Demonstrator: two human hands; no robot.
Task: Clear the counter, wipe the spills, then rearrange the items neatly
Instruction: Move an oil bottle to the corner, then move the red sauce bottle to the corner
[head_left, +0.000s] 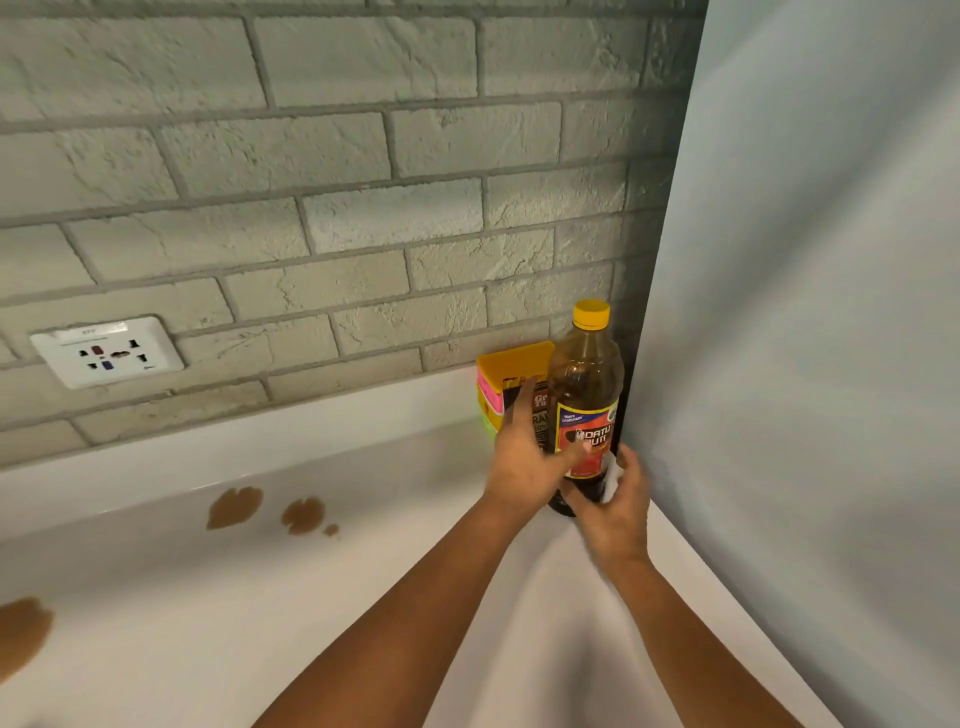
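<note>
Hands, two, touch one bottle (586, 395); four spills (235, 506) on counter (363, 597).

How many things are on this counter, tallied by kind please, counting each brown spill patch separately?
Bottle with yellow cap: 1
Yellow container behind it: 1
Dark packet in that container: 1
Brown spill patches: 4, a larger one, a middle one, a tiny one and one at the left edge
Total: 7

One bottle (586, 405), one yellow box (511, 366), one socket (106, 352), perhaps four brown spills (235, 506).
</note>
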